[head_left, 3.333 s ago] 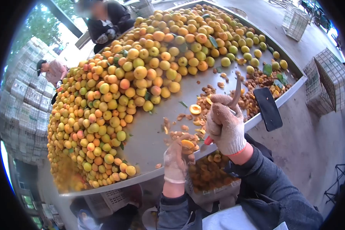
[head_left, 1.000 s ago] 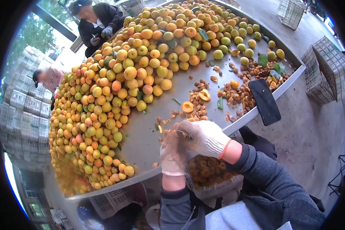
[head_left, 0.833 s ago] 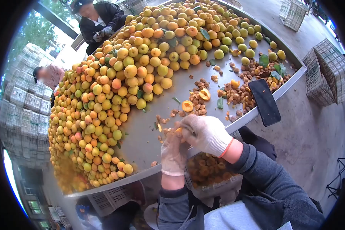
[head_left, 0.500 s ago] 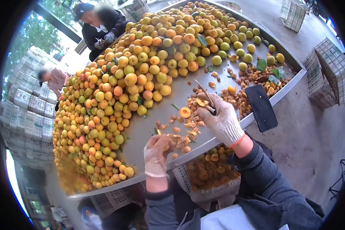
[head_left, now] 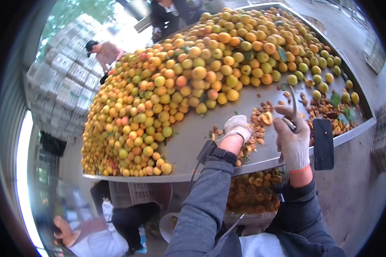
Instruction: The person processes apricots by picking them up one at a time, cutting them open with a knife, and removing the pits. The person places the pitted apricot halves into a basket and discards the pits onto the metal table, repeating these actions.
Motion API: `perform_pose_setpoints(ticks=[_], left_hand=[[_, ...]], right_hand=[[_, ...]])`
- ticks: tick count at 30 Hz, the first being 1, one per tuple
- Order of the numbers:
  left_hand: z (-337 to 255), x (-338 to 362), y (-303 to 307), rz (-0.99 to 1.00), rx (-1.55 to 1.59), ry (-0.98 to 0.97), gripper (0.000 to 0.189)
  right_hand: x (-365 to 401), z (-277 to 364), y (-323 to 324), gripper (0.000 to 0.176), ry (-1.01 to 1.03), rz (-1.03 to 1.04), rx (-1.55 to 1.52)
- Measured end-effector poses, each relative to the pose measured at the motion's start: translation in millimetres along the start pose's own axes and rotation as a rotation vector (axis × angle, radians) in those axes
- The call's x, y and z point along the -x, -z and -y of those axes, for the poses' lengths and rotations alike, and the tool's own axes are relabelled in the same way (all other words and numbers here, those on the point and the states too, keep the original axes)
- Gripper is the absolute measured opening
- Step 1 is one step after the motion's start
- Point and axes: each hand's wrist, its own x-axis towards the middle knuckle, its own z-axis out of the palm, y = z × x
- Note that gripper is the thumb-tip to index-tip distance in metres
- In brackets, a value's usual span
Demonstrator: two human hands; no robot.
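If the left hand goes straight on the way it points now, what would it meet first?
Probably the near edge of the big heap of yellow-orange apricots. The gloved left hand points up the grey metal table, with only a bare strip between; depth is hard to judge.

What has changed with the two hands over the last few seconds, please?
The left hand has parted from the right hand, which it met at the table's edge a second ago, and has reached forward onto the table among the pits. The right hand has lifted, with the knife blade pointing up. Unchanged: the grip on the knife, the apricot pile, and the phone on the rim.
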Motion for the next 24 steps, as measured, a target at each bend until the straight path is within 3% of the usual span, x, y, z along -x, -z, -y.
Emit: perform_pose_setpoints(ticks=[1, 3, 4, 6, 8, 9, 10, 12, 14, 16, 18, 20, 24], left_hand=[[4.2, 12.7, 10.3, -0.014, 0.009, 0.022, 0.026], [15.6, 44.3, 21.2, -0.061, 0.492, -0.005, 0.034], [18.9, 60.1, 19.0, -0.066, 0.494, 0.004, 0.034], [24.2, 93.0, 11.3, -0.026, 1.094, -0.099, 0.041], [23.0, 127.5, 13.9, -0.007, 1.075, -0.169, 0.046], [22.1, 143.8, 19.9, -0.105, 0.843, -0.244, 0.050], [31.8, 151.6, 17.8, -0.118, 0.847, -0.236, 0.050], [64.4, 159.8, 9.2, -0.425, 0.494, -0.155, 0.054], [134.4, 150.8, -4.2, -0.523, 0.424, 0.102, 0.053], [190.8, 150.5, 1.4, -0.441, -0.022, 0.409, 0.049], [205.3, 150.6, 22.8, -0.120, -0.224, 0.715, 0.046], [235.4, 140.3, 2.9, -0.026, -0.187, 0.802, 0.047], [242.6, 137.0, -3.5, 0.069, -0.089, 0.775, 0.050]], right_hand=[[0.8, 2.6, -0.9, 0.026, -0.005, 0.005, -0.013], [1.1, -0.6, 2.3, 0.029, 0.004, 0.023, -0.016], [2.4, -1.3, 2.7, 0.029, 0.004, 0.033, -0.017], [4.3, -0.7, 1.4, 0.028, -0.037, 0.026, -0.050], [4.2, -6.5, -0.6, 0.027, -0.022, 0.038, -0.025], [3.5, -9.6, -1.8, 0.027, 0.000, 0.049, -0.011], [3.1, -12.0, -3.4, 0.026, 0.022, 0.059, 0.003], [5.5, -12.2, -6.1, 0.026, 0.043, 0.067, -0.007], [6.9, -7.7, -8.3, 0.026, -0.039, 0.038, -0.036], [5.0, -6.9, -9.0, 0.024, -0.045, 0.057, -0.088], [3.6, 0.2, -7.1, 0.024, -0.094, 0.091, -0.078], [5.3, 9.7, -10.7, 0.023, -0.109, 0.104, -0.107], [4.8, 6.9, -13.9, 0.025, -0.121, 0.153, -0.264]])
